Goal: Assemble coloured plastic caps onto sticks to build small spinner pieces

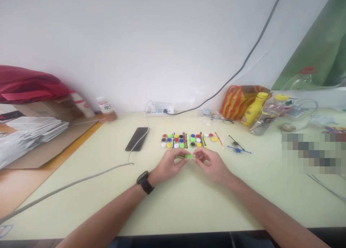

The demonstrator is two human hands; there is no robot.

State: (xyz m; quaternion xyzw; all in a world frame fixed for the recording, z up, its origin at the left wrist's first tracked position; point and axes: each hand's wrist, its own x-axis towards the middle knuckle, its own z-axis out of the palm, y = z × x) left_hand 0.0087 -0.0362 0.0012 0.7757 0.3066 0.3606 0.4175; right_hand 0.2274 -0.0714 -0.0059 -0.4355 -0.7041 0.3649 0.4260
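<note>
My left hand [171,164], with a black watch [145,181] on its wrist, pinches a small bright green arrow piece [188,156] with a thin shaft and a round middle. From the other side, the thumb and fingers of my right hand [213,165] close on the same piece. Just beyond my hands, several coloured discs [176,140] lie in neat groups, with bundles of thin arrow-ended sticks [185,140] between them. To the right lie a black disc [235,143] with a black arrow and a blue disc [237,150] with a blue arrow.
A phone [137,139] lies at left, crossed by a grey cable [89,177]. A power strip [162,109] stands against the wall. A striped bag [235,104], a yellow bottle [252,109] and a clear bottle [266,118] are at back right. Cardboard and white packets [40,127] occupy the left.
</note>
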